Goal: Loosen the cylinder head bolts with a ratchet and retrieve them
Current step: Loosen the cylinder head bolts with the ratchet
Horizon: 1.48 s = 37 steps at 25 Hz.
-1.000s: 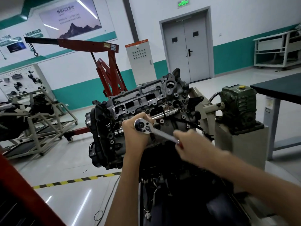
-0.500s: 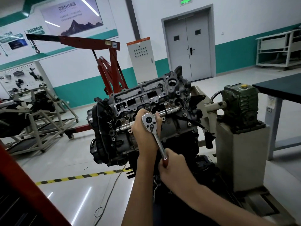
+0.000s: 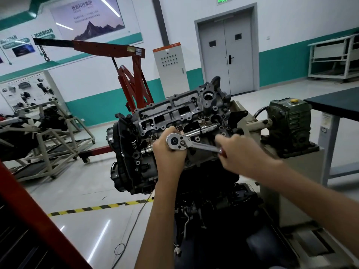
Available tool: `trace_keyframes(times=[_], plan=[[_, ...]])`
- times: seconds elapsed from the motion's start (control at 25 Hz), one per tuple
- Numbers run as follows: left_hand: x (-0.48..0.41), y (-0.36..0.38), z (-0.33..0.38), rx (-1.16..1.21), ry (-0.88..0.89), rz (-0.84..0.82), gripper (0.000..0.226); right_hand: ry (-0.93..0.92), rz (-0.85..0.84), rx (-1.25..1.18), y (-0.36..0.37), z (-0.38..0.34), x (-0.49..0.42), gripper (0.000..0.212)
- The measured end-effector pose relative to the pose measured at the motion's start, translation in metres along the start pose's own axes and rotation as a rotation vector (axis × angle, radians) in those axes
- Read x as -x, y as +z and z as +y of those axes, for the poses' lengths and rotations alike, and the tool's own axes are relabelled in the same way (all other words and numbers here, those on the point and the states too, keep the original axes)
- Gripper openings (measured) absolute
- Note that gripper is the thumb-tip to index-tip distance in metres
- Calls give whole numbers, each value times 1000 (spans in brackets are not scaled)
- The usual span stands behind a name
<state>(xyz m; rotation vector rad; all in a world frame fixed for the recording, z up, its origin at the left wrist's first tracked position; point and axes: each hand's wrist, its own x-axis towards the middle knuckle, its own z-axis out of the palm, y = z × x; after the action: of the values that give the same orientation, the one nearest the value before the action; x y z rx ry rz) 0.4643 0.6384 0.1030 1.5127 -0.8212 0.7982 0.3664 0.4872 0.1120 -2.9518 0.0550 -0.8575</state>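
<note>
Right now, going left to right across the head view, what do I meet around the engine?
Red engine hoist → left hand → ratchet → right hand → green gearbox → dark table.

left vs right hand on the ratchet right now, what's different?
Grip point: the left hand wraps the ratchet at its head, against the cylinder head; the right hand grips the far end of the handle.
Approach: the left forearm rises almost straight up from below; the right forearm comes in from the lower right.
Sharpness: the left hand looks sharp; the right hand is blurred.
Shared: both hold the same ratchet.
</note>
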Motion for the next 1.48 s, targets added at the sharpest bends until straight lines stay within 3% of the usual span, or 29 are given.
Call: trace_keyframes(times=[0.16,0.24,0.28,0.44,0.52,0.6,0.72,0.84,0.92,1.0,1.08,1.24,1.32,1.4,1.48], plan=[[13,20,4,162,-44,100,35,295,-57,-575,51,-58,39,20],[9,25,5,259,-78,73,40,359,-77,-841,65,-83,48,17],[7,24,4,293,-72,74,43,340,-79,-850,65,-86,50,18],[-5,7,-2,183,54,-45,52,70,-62,-319,28,-26,25,20],[-11,-2,0,59,70,-161,37,-44,-7,2,-4,7,1,13],[-12,-6,1,-5,76,-221,26,-114,51,128,-19,17,-15,14],[-4,-1,3,-22,74,-43,40,-2,28,-1,2,4,0,18],[9,15,7,20,31,111,30,231,-20,-375,41,-36,32,21],[12,25,8,104,-11,116,31,337,-69,-708,60,-66,45,22],[9,25,9,221,-45,97,38,348,-99,-835,68,-80,51,22],[3,16,6,289,-25,62,44,221,-94,-633,56,-63,44,23],[-9,1,-1,12,129,-122,49,-34,-46,0,0,7,1,18],[-10,-1,-1,-55,125,-155,43,-104,14,181,-17,17,-14,16],[-4,0,0,-91,102,-61,45,-45,7,153,-10,11,-8,15],[7,5,1,-45,100,44,36,89,-32,-61,14,-7,13,14]])
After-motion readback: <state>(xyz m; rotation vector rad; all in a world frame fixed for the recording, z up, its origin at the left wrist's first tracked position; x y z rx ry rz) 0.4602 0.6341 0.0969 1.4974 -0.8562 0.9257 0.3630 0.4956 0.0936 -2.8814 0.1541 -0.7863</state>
